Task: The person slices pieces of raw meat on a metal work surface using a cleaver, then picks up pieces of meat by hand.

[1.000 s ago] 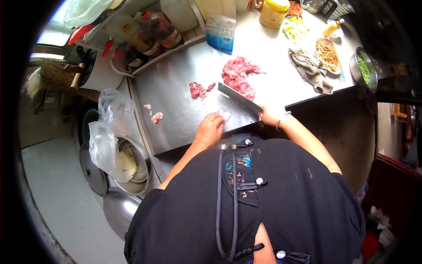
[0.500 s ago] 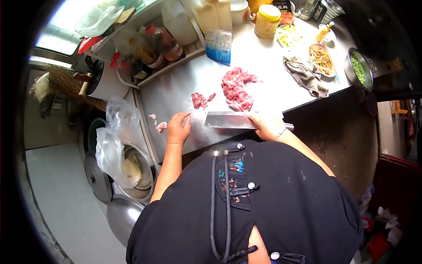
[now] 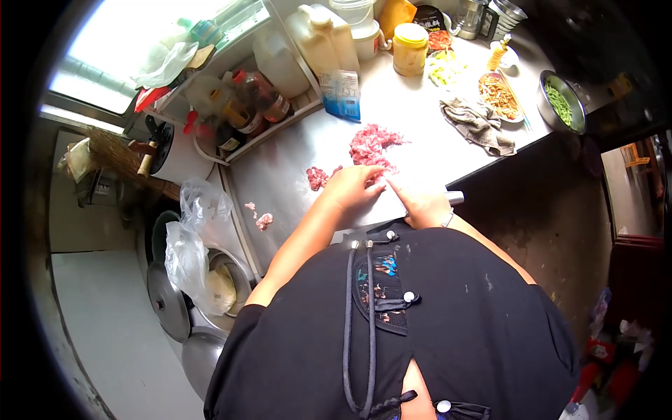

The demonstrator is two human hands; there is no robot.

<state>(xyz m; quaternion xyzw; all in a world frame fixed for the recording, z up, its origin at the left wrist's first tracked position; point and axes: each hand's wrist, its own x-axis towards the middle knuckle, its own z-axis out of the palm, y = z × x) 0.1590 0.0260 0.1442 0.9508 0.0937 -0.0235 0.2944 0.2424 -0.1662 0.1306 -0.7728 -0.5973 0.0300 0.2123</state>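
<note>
My left hand (image 3: 357, 187) reaches over the metal worktop (image 3: 280, 203), its fingers bent at the lower edge of a large pile of sliced raw meat (image 3: 371, 145). Whether it pinches any meat is too small to tell. My right hand (image 3: 424, 206) is closed on a cleaver, whose handle (image 3: 454, 198) sticks out to the right; most of the blade is hidden by my hands. A smaller heap of meat (image 3: 317, 178) lies left of the pile, and pale scraps (image 3: 264, 221) lie near the worktop's left edge.
Behind the meat stand a blue-and-white packet (image 3: 341, 98) and a yellow-lidded jar (image 3: 410, 50). A grey cloth (image 3: 478, 124), a plate of shredded food (image 3: 498, 96) and a bowl of green vegetables (image 3: 560, 105) are at right. A bottle shelf (image 3: 273, 128) stands back left.
My left hand has moved right, from the bare worktop to the meat pile beside my right hand. The cleaver's blade, in plain view before, is now mostly covered. The camera view has shifted.
</note>
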